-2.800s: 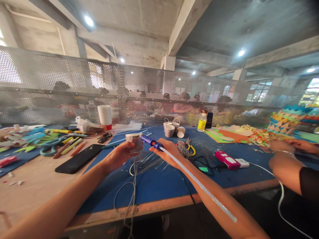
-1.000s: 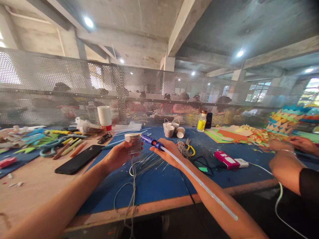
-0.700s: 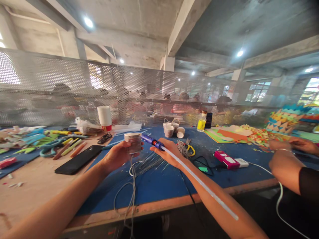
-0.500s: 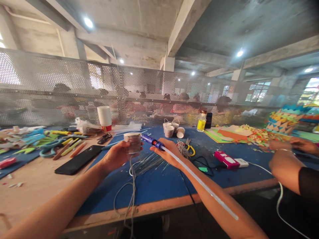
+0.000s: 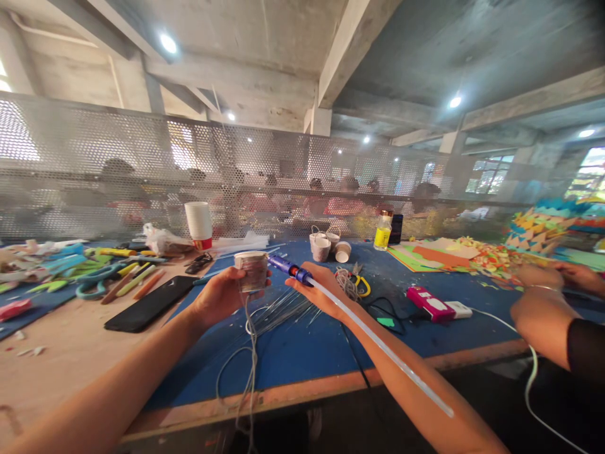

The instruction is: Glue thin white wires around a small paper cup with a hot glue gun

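Head view: left hand [image 5: 221, 294] and right hand [image 5: 319, 288] above a blue tabletop [image 5: 305, 358].
Loose grey cord [image 5: 254, 359] hangs from a small, brownish-grey cord-wrapped cup [image 5: 252, 272] gripped upright in the left hand; the right hand clasps a blue plastic glue gun [image 5: 285, 267], its tip just beside the cup's rim. Small pale cups [image 5: 321, 248] sit farther back.

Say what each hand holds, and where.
Left hand: the cord-wrapped cup, by its sides. Right hand: the blue glue gun, near its rear, exact grip hidden.
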Motion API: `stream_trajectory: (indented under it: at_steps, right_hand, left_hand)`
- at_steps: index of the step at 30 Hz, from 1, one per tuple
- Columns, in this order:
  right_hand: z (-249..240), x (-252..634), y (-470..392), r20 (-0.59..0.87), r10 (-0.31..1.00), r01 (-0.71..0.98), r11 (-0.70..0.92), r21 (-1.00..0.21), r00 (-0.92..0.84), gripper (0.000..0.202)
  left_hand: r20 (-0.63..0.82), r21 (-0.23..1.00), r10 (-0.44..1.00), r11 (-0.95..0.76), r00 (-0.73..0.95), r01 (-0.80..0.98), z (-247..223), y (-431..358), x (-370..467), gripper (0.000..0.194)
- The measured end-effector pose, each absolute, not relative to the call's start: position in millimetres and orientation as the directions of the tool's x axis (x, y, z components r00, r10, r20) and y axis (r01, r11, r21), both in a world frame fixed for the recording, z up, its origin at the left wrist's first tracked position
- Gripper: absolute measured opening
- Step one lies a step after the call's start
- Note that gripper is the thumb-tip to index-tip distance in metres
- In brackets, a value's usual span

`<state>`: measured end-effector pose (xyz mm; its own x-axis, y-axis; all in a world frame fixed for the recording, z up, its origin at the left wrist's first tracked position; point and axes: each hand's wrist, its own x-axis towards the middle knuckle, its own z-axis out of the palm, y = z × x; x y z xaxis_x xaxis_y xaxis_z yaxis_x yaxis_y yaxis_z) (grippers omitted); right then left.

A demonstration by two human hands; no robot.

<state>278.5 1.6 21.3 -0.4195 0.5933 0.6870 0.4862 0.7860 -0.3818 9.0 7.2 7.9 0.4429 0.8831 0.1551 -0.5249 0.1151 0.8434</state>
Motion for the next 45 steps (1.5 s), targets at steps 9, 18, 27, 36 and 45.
stream_trajectory:
  at_steps: [9, 18, 27, 36, 45]
  right_hand:
    - [22.0, 278.8, 2.1, 0.693, 0.581, 0.492, 0.792, -0.361, -0.427, 0.037]
    - [22.6, 278.7, 1.3, 0.679, 0.593, 0.487, 0.788, -0.377, -0.433, 0.036]
    - [24.2, 278.0, -2.9, 0.645, 0.631, 0.491, 0.764, -0.418, -0.432, 0.037]
    - [17.9, 278.4, 8.1, 0.597, 0.768, 0.69, 0.563, -0.455, -0.232, 0.034]
    - [2.0, 276.5, 10.1, 0.268, 0.896, 0.869, 0.42, -0.262, -0.353, 0.042]
  left_hand:
    - [0.149, 0.834, 0.886, 0.127, 0.44, -0.538, 10.2, 5.8, 8.8, 0.047]
    - [0.133, 0.837, 0.895, 0.128, 0.426, -0.531, 11.8, 4.1, 9.4, 0.044]
    - [0.139, 0.842, 0.888, 0.127, 0.438, -0.524, 10.0, 4.8, 10.4, 0.041]
    - [0.139, 0.834, 0.939, 0.06, 0.314, -0.549, 14.9, 3.3, 13.5, 0.04]
    - [0.102, 0.833, 0.974, 0.028, 0.203, -0.553, 22.1, -2.8, 22.3, 0.035]
